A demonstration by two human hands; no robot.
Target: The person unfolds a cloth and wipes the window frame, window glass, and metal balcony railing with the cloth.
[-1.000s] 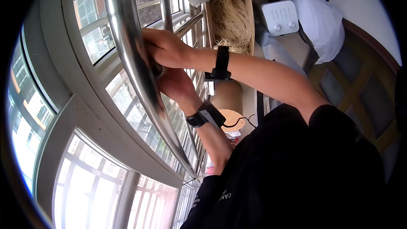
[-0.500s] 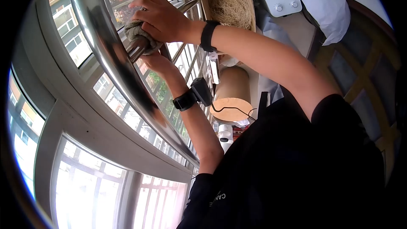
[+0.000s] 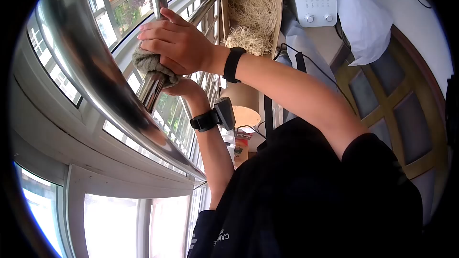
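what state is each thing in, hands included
right hand: fingers curled over the cloth
left hand: just below the cloth, fingers mostly hidden
cloth: bunched, wrapped against the metal bar
metal bar: bare and shiny below the cloth
box: open, holding straw
white device: on or off, cannot tell
white bag: creased

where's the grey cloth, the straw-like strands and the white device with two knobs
Grey cloth (image 3: 146,61): head view, on its exposed bunched folds.
Straw-like strands (image 3: 251,13): head view, middle of the pile.
White device (image 3: 315,6): head view, on its flat face.
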